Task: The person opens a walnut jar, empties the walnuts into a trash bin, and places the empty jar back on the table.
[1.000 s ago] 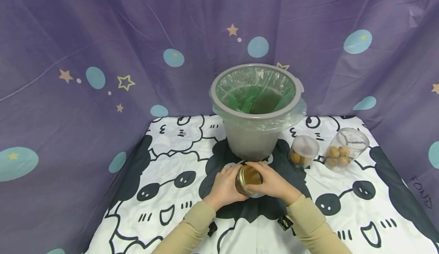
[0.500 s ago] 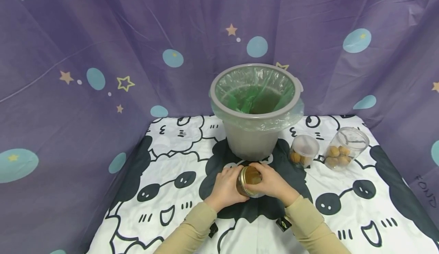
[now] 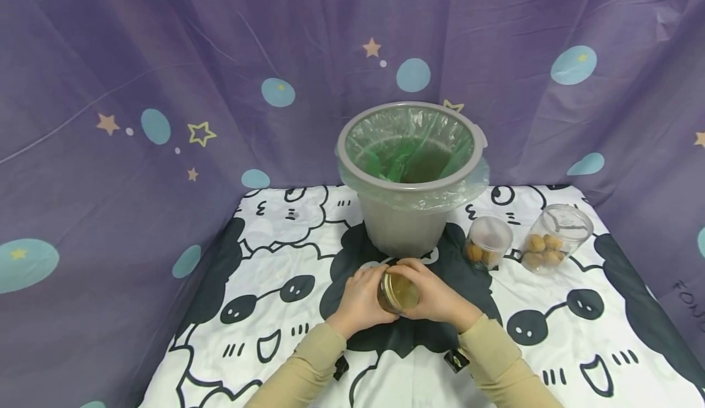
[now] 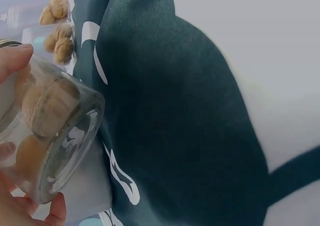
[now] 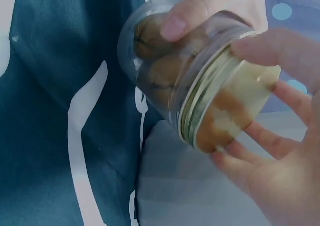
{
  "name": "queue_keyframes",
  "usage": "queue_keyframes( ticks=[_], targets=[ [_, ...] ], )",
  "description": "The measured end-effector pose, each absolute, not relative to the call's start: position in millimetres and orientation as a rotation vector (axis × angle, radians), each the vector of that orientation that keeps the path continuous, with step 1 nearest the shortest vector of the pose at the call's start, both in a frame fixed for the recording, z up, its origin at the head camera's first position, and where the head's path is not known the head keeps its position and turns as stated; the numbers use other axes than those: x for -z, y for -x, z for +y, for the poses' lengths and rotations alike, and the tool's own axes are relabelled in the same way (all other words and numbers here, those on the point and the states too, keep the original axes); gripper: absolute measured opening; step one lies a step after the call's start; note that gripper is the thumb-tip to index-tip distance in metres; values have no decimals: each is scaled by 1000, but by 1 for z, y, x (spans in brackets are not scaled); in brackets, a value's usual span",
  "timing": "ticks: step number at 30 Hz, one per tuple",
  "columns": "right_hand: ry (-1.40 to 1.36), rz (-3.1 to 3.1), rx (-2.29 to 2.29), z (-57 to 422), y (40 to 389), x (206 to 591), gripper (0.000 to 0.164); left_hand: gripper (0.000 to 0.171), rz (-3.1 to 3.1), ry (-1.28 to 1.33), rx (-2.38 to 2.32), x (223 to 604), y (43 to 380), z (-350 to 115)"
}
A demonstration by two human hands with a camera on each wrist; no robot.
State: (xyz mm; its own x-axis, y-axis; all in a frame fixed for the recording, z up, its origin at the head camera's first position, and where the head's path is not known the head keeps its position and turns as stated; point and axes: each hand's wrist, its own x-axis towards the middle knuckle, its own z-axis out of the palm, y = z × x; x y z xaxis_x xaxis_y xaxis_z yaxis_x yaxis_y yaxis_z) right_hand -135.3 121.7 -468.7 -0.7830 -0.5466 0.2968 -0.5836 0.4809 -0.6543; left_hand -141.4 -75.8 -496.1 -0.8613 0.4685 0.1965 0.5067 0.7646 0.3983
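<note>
A glass jar (image 5: 172, 95) with walnuts (image 4: 52, 108) inside is held tilted on its side, its gold metal lid (image 3: 406, 290) facing right. My left hand (image 3: 360, 303) grips the glass body, thumb and fingers wrapped round it. On the lid side, my right hand (image 3: 440, 295) has its thumb and fingers spread round the lid's edge, as the right wrist view shows. The lid sits on the jar's mouth. Both hands are just in front of a grey bin (image 3: 407, 230), close over the dark patch of the cloth.
The bin is lined with a green translucent bag (image 3: 410, 151). To its right stand a small clear container (image 3: 492, 237) and a larger clear jar (image 3: 567, 227), both with walnuts. A patterned cloth (image 3: 292, 347) covers the table, and a purple curtain (image 3: 308, 29) hangs behind.
My right thumb has moved from over the lid's face down to its lower edge, and the fingers have shifted along its upper edge. My left hand keeps its hold on the jar.
</note>
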Motion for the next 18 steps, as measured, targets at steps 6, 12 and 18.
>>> queue_keyframes(
  ticks=[6,12,18],
  targets=[
    [-735,-2754,-1259,117,134,466,72,92,-2878,798,710,495,142,-76],
    [-501,-2877,-1282,115,134,465,76,93,-2881,787,703,496,143,-76],
    [-431,-2912,-1258,114,134,466,72,92,-2875,790,700,496,143,-75]
  ],
)
